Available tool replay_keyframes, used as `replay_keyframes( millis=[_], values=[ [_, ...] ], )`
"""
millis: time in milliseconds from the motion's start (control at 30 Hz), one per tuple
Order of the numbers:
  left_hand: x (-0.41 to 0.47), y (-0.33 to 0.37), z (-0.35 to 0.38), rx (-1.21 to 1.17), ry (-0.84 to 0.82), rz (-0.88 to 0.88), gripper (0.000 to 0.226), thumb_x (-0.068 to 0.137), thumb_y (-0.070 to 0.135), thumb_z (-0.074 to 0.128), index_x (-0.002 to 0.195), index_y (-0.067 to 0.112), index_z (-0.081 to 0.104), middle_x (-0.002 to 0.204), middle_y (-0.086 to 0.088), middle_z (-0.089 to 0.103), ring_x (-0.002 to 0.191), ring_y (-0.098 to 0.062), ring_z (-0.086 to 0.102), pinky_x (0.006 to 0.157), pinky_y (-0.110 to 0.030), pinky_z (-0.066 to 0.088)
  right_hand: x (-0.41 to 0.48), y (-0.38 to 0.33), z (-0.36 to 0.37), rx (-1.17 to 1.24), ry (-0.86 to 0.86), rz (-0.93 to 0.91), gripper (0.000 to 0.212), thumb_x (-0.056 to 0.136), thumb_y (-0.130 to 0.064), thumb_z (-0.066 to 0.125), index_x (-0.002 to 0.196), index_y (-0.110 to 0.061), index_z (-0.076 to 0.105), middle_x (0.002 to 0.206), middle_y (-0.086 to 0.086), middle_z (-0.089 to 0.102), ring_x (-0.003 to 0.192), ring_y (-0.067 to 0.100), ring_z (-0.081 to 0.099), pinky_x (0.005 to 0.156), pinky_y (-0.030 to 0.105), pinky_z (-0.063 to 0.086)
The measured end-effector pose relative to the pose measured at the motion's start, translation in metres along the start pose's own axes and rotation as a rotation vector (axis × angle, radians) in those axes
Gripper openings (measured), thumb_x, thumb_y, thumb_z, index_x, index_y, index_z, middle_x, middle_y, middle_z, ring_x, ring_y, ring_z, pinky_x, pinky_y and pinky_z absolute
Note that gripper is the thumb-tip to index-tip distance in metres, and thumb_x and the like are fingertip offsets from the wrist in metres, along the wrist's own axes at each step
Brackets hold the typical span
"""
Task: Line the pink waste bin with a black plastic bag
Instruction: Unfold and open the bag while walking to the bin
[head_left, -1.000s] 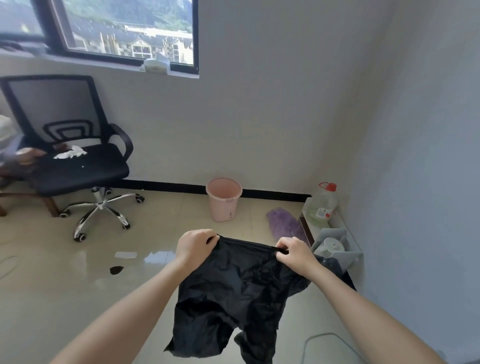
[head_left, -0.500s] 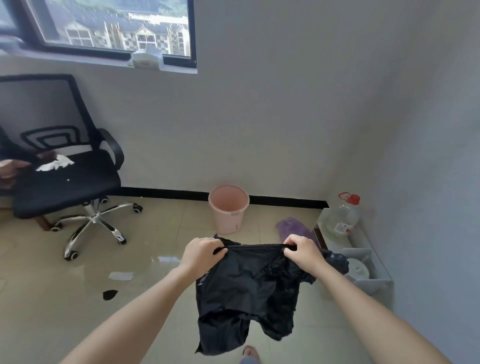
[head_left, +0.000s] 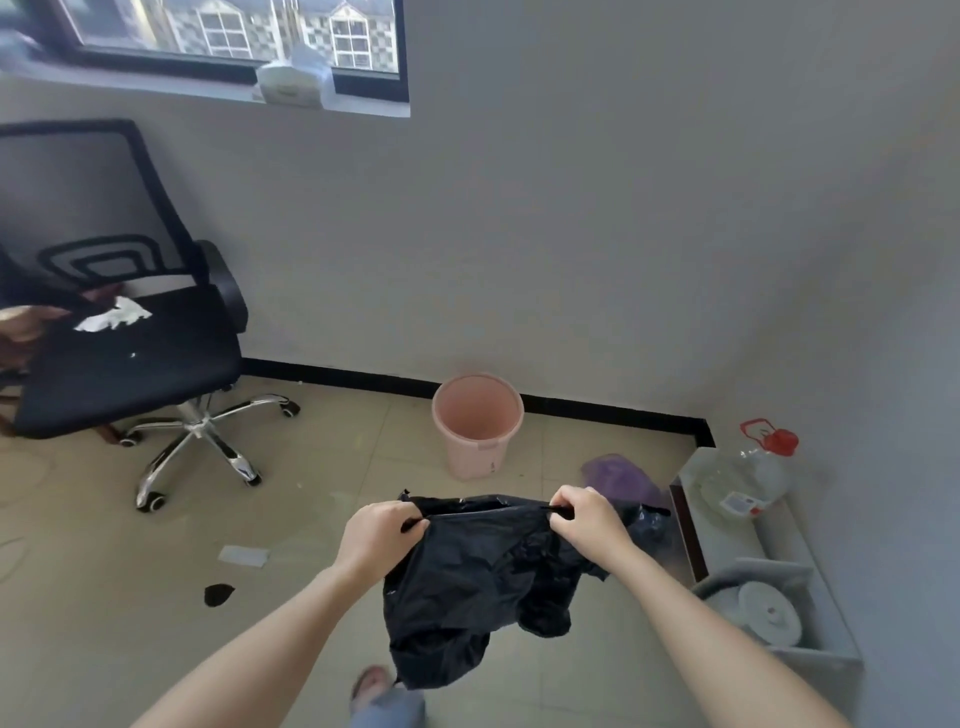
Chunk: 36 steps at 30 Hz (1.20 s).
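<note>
The pink waste bin (head_left: 477, 423) stands upright and unlined on the tiled floor against the wall's black skirting. In front of me, well short of the bin, a crumpled black plastic bag (head_left: 478, 587) hangs in the air. My left hand (head_left: 378, 535) pinches the left end of the bag's top edge, and my right hand (head_left: 589, 517) pinches the right end. The edge is stretched taut between the two fists. The bag's body droops below them.
A black office chair (head_left: 119, 338) on a chrome wheeled base stands at the left, with white paper on its seat. A purple bag (head_left: 621, 473) lies right of the bin. Against the right wall are a grey shelf (head_left: 779, 587) and a clear water bottle (head_left: 748, 475). Scraps lie on the floor.
I have stepped closer to the bin, which now looks larger and nearer. My hands hold the bag's edge as before, and a foot now shows at the bottom.
</note>
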<state>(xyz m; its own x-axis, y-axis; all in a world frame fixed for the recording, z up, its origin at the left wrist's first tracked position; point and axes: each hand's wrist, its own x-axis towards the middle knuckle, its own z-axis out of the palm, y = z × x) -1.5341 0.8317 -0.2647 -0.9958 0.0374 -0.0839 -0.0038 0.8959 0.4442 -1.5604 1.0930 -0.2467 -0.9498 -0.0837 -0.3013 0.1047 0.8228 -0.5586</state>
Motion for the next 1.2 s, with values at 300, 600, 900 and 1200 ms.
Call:
replay_keyframes(
  millis=[300, 600, 900, 1200],
  values=[
    [0.116, -0.044, 0.016, -0.016, -0.086, 0.029, 0.025, 0.089, 0.029, 0.050, 0.078, 0.011, 0.063, 0.081, -0.005, 0.069, 0.078, -0.025, 0.061, 0.056, -0.028, 0.034, 0.090, -0.019, 0.022, -0.022, 0.049, 0.124, 0.002, 0.086, -0.016, 0.051, 0.086, -0.017, 0.053, 0.077, -0.006, 0.045, 0.084, 0.020, 0.048, 0.087, 0.038, 0.043],
    [0.220, -0.073, 0.023, -0.128, -0.029, 0.056, 0.019, 0.086, 0.021, 0.057, 0.079, 0.007, 0.068, 0.077, -0.010, 0.070, 0.074, -0.030, 0.062, 0.060, -0.035, 0.045, 0.178, -0.031, 0.053, -0.125, 0.390, 0.144, 0.006, 0.081, -0.003, 0.059, 0.087, -0.003, 0.058, 0.084, 0.005, 0.058, 0.087, 0.028, 0.054, 0.077, 0.040, 0.047],
    [0.298, -0.126, 0.169, -0.137, -0.016, 0.025, 0.013, 0.085, 0.014, 0.059, 0.078, 0.007, 0.068, 0.073, -0.009, 0.067, 0.073, -0.029, 0.060, 0.058, -0.035, 0.043, 0.294, 0.064, 0.162, -0.204, 0.366, 0.104, 0.018, 0.062, 0.008, 0.073, 0.071, 0.002, 0.058, 0.096, 0.023, 0.067, 0.088, 0.042, 0.063, 0.074, 0.048, 0.053],
    [0.384, -0.226, 0.400, -0.060, -0.089, 0.024, 0.022, 0.090, 0.018, 0.050, 0.081, 0.005, 0.064, 0.081, -0.013, 0.065, 0.078, -0.031, 0.059, 0.063, -0.038, 0.043, 0.430, 0.215, 0.334, -0.230, 0.249, 0.197, 0.008, 0.086, -0.014, 0.052, 0.085, -0.017, 0.045, 0.104, 0.005, 0.059, 0.103, 0.026, 0.048, 0.085, 0.035, 0.036]
  ],
)
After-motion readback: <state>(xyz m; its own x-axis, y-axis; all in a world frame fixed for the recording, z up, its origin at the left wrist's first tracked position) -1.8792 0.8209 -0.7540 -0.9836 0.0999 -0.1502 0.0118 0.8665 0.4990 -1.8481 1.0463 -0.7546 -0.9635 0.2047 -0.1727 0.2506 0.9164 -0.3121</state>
